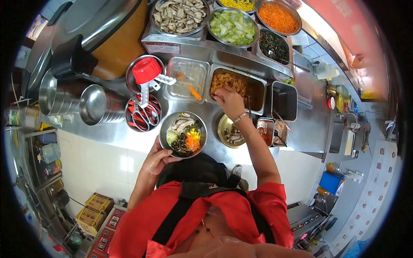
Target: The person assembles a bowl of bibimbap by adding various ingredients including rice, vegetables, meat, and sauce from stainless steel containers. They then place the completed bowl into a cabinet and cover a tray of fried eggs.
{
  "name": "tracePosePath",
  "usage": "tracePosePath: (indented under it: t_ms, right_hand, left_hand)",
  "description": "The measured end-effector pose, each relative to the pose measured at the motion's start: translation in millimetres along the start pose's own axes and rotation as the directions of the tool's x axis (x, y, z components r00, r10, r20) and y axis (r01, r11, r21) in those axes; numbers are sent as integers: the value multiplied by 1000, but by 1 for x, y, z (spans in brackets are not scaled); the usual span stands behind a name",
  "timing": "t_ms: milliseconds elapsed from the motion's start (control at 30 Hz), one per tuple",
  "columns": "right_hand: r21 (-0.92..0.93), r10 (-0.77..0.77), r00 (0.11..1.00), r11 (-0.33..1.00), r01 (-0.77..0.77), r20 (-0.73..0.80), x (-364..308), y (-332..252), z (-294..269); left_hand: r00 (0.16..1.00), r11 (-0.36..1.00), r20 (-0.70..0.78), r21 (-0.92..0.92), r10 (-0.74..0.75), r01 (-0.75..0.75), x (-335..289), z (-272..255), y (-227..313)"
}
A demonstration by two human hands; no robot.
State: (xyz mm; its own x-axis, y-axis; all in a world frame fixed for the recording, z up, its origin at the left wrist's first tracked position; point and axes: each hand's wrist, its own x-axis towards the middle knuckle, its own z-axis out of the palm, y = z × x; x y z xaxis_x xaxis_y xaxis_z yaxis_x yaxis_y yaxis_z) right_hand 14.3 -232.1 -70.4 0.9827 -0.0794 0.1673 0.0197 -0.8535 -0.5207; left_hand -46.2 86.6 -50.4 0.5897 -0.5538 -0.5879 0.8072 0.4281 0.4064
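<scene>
A round steel bowl (164, 128) sits open side up, left of and nearer the body than the pan; inside lie pale mushroom slices (182, 124), light green pieces (171, 137), yellow bits (196, 133), orange shreds (192, 141) and dark shreds (180, 146), side by side; orange-brown chunks (225, 80) heap toward the left end of a rectangular steel pan (259, 95).

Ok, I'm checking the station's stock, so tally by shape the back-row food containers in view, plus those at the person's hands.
Back-row round bowls: 4 (mushrooms, yellow pieces, green slices, orange shreds)
Back-row rectangular pan: 1
Round bowl in left hand: 1
Rectangular food pan at right hand: 1
Total: 7
</scene>
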Motion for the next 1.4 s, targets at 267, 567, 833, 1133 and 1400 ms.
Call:
tracePosePath:
  t_ms: [267,567,833,1133,1400]
  right_hand:
    - [-189,33,993,982,-11,114,52,-5,59]
    - [-208,46,982,978,-7,184,60,-4,65]
    - [575,-176,983,799,175,-55,23,-121,-83]
    - [503,-567,531,223,835,-630,-79,-186,-225]
    - [259,-485,442,399,880,-754,-140,-169,-240]
  left_hand:
    - [999,998,-30,-50,37,-38,-10,6,-14]
    - [995,993,-57,-79,79,-84,-19,3,-16]
    - [996,996,-37,12,85,-85,-16,3,-12]
    - [994,999,105,35,-16,12,2,20,-8]
    - [977,990,196,129,-89,64,16,38,-23]
